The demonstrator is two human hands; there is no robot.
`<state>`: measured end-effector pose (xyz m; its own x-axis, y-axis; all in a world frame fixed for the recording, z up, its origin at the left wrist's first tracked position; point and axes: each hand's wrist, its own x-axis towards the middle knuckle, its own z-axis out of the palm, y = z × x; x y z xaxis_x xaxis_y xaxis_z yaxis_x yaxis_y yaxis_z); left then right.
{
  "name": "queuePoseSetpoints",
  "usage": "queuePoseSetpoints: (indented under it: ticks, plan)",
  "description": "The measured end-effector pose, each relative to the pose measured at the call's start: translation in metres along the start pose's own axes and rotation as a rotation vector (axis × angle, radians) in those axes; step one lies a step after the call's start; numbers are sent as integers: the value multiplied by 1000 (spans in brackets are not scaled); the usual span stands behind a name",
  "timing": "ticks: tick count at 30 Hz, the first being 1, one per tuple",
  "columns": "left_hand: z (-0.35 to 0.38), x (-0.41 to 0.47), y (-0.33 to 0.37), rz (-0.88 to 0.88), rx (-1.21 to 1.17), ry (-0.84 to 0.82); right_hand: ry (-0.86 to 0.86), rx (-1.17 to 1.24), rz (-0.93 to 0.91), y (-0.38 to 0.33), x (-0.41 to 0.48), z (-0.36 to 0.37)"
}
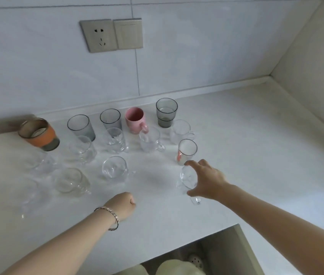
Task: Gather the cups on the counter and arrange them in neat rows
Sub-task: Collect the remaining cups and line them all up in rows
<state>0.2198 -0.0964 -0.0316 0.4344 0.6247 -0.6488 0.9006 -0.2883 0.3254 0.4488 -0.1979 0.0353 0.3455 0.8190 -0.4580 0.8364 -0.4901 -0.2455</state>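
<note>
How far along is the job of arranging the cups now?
The back row, from the orange-banded cup to the smoky glass, looks lined up. The right hand grips a clear cup. The nearer clear cups on the left look unevenly spaced.

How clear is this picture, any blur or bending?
Head view: soft light, faint shadows; the lens bends the back edge of the white counter; clear glass cups far left smear into it; the handled clear glass cup in the right hand is blurred.
</note>
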Motion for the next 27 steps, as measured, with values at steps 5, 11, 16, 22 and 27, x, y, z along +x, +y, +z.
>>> queuePoseSetpoints:
  ticks: [5,11,16,22,27]
  plan:
    - [-17,-7,-65,-76,-49,-5,-3,-31,-54,-68,38,11]
    - [-20,-15,-102,-128,-108,-4,-47,-162,-58,-95,72,18]
    - [-15,-19,-106,-173,-159,10,-63,-172,-55,-91,79,21]
    - [-15,-26,-90,-196,-226,45,-103,-245,-172,-91,77,10]
    - [-43,-35,-77,-167,-322,174,-62,-161,-321,-122,84,-9]
